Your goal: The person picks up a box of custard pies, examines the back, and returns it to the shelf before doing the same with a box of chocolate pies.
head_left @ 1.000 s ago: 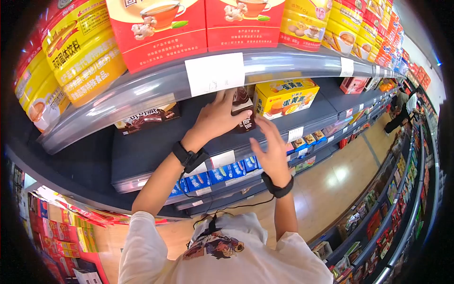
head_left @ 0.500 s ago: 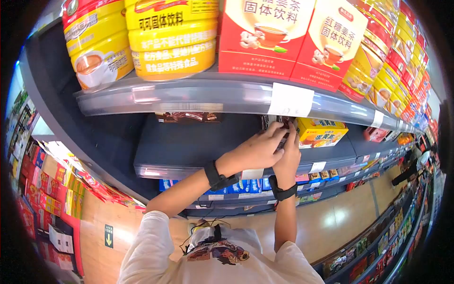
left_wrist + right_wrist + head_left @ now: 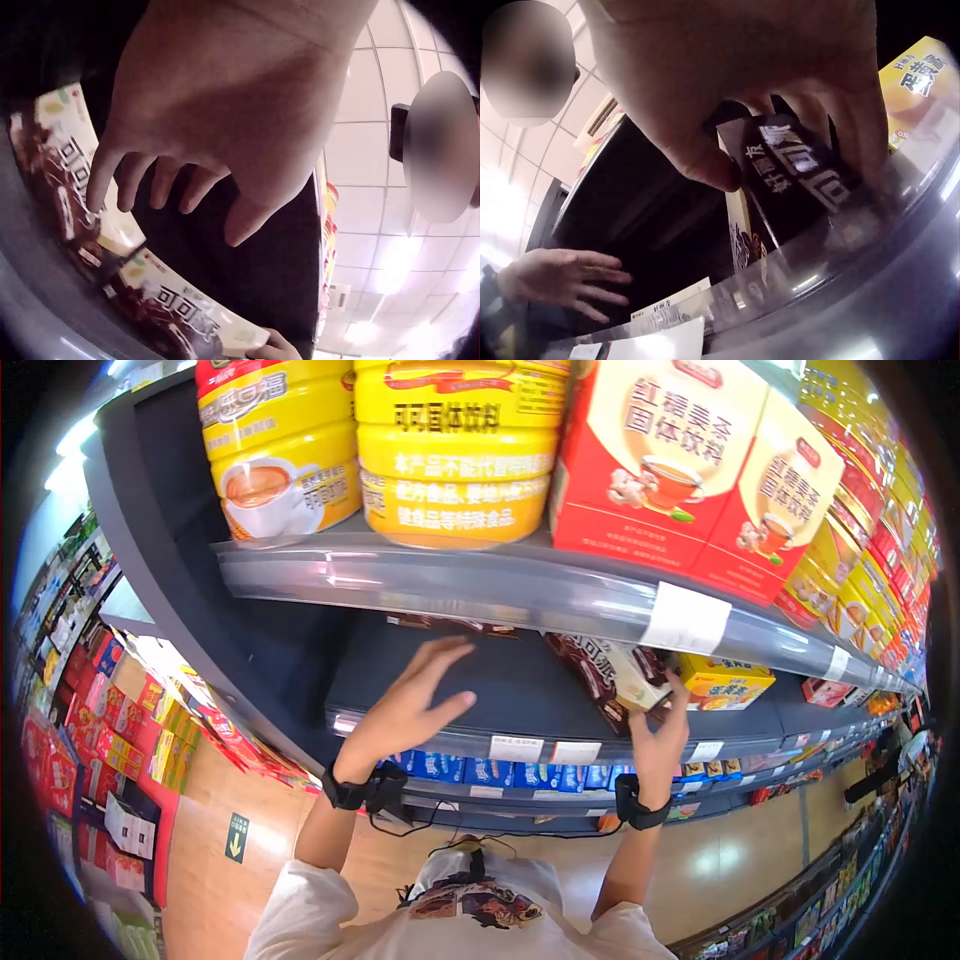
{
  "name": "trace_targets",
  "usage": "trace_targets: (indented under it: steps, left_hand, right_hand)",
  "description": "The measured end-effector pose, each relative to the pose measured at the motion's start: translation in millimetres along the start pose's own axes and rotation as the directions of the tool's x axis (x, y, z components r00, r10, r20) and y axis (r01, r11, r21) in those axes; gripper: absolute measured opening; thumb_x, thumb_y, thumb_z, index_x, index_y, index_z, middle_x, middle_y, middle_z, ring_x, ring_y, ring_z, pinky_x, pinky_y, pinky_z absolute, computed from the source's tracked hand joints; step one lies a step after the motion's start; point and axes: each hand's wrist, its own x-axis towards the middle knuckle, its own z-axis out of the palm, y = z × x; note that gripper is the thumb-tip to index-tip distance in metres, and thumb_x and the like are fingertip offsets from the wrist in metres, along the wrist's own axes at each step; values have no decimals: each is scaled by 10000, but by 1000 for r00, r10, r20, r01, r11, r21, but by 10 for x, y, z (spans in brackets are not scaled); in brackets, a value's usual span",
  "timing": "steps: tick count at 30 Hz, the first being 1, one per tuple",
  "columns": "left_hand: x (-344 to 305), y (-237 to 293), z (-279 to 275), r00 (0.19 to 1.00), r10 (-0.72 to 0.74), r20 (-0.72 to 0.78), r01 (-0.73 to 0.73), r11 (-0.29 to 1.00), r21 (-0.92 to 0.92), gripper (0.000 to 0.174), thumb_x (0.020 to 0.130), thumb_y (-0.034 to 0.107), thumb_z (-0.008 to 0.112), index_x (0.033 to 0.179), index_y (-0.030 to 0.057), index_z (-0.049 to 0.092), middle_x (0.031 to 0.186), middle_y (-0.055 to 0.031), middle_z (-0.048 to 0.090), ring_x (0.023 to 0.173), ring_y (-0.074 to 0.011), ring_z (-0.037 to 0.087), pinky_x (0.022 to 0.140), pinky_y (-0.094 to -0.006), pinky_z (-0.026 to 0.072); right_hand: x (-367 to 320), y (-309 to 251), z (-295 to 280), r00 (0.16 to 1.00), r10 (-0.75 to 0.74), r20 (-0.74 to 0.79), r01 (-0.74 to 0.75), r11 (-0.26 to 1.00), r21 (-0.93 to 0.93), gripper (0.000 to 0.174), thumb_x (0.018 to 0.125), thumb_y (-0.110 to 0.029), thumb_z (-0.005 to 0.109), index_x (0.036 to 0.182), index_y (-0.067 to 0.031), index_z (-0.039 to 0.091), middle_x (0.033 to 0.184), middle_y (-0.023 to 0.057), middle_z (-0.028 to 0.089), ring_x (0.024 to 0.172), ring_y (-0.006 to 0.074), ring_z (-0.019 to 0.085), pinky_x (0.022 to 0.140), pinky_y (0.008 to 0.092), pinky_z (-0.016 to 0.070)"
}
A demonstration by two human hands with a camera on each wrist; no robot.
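My right hand (image 3: 658, 755) grips the near end of a brown and cream box of cocoa pies (image 3: 610, 670). In the right wrist view the thumb lies along one side of the dark end (image 3: 802, 165), with the fingers on the other. This box stands slanted on the shelf, beside a yellow box of egg-yolk pies (image 3: 727, 685). My left hand (image 3: 400, 710) is spread over the shelf to the left, holding nothing. Beyond its fingers lies another brown cocoa pie box (image 3: 450, 625), largely hidden by the upper shelf edge; the left wrist view shows its printed face (image 3: 71, 165).
The upper shelf's clear edge strip (image 3: 420, 595) with a white price tag (image 3: 685, 618) overhangs the hands. Yellow tubs (image 3: 455, 460) and red ginger tea boxes (image 3: 650, 470) stand on it. Blue packets (image 3: 490, 772) line the shelf below. A cable (image 3: 420, 828) hangs between the wrists.
Both hands were together at the cocoa pie box; the left has let go and moved left. The box has come into fuller view, slanted, in the right hand. The view has shifted left.
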Motion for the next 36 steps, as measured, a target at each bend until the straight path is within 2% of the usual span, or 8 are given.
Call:
trace_targets:
  steps: [5,11,17,25,28,31,32,36]
  left_hand:
    - [-365,-522,-63,964,-223,-147,228,973,19,546,899,178,651,1386,51,440,1364,-164,465,1253,-304,498,994,-374,453]
    - [-345,-448,15,905,-347,-247,374,925,70,512,910,283,631,1328,26,485,1292,-181,536,1173,-336,563,987,-389,451]
    - [-290,-484,57,917,-313,-246,361,915,182,579,897,396,625,1326,33,486,1253,-174,580,1166,-352,558,983,-445,440]
    - [-270,-522,-11,938,-328,-110,342,930,136,726,879,436,655,1394,4,382,1259,-249,565,1149,-372,571,965,-446,446]
    - [-237,-449,-125,903,-428,-46,396,867,-302,738,894,378,663,1414,-10,311,1230,-266,571,1127,-374,592,939,-417,464]
    - [-296,-677,-200,903,-419,-90,357,851,-384,652,949,281,612,1419,-20,274,1200,-211,589,1077,-274,621,922,-345,466]
    - [-340,-870,-151,931,-303,-206,222,914,-341,627,959,262,601,1415,-23,280,1190,-189,596,1059,-247,624,921,-329,465]
    - [-358,-787,-286,889,-453,-69,331,738,-588,577,971,230,589,1398,-39,309,1179,-117,601,1021,-173,611,926,-300,460]
  right_hand:
    - [-30,122,117,982,143,-124,-96,941,325,489,897,5,574,1355,5,404,1261,139,474,1149,215,497,940,348,460]
    - [-197,-103,160,974,164,-156,-97,925,367,534,918,-95,556,1416,-4,383,1536,206,278,1421,276,248,1155,401,177]
    - [-260,-23,209,982,138,-129,-41,821,569,594,875,-146,597,1414,1,395,1468,169,359,1342,256,343,1137,382,208]
    - [-128,-132,267,927,173,333,-339,768,544,629,874,-72,565,1442,66,333,1428,147,427,1334,239,376,1138,352,221]
    - [-49,-307,561,867,204,454,-401,827,394,494,953,-78,504,1411,65,386,1363,120,495,1230,183,445,1075,300,291]
    - [-60,-621,853,887,290,360,-375,907,194,269,964,-148,519,1121,61,581,1018,134,663,908,207,574,855,324,449]
    - [-80,-644,956,915,235,328,-303,937,174,270,962,-159,525,1100,66,581,981,143,665,876,209,578,824,332,456]
    - [-158,-686,1080,946,152,287,-189,977,104,285,957,-203,555,1027,71,585,835,193,663,736,209,586,716,356,471]
